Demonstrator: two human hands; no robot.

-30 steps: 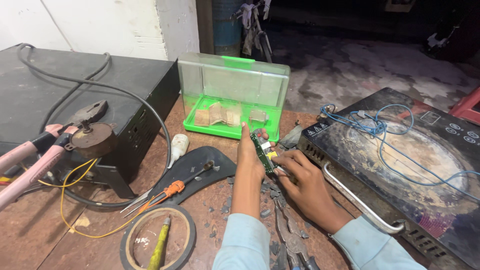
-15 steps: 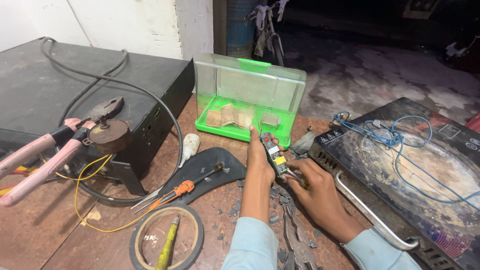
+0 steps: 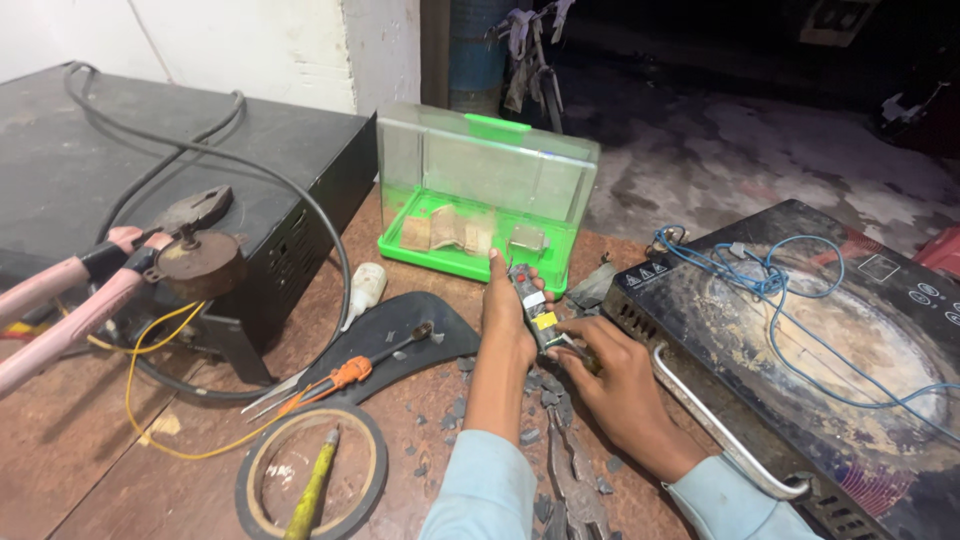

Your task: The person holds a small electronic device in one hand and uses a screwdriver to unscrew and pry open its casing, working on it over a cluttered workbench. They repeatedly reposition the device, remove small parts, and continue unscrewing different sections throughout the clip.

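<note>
Both hands meet at the middle of a rusty brown workbench [image 3: 70,480]. My left hand [image 3: 503,320] stands upright with fingers against a small narrow circuit board [image 3: 531,308] that carries a yellow part. My right hand [image 3: 612,385] pinches the lower end of the same board from the right. Just behind the board stands a clear plastic box with a green base [image 3: 480,200] that holds a few small pale pieces. Dark chips and a pair of pliers [image 3: 575,480] lie under my wrists.
An induction cooktop [image 3: 800,340] with a loose blue wire [image 3: 790,290] sits to the right. A black metal case [image 3: 110,190] with a cable stands on the left, pink-handled cutters [image 3: 70,300] resting on it. An orange-handled screwdriver [image 3: 350,372] and a tape ring [image 3: 310,480] lie in front.
The view has shifted slightly, so the whole scene sits further right and lower in frame. Both hands keep hold of the small board, with only slight finger movement.
</note>
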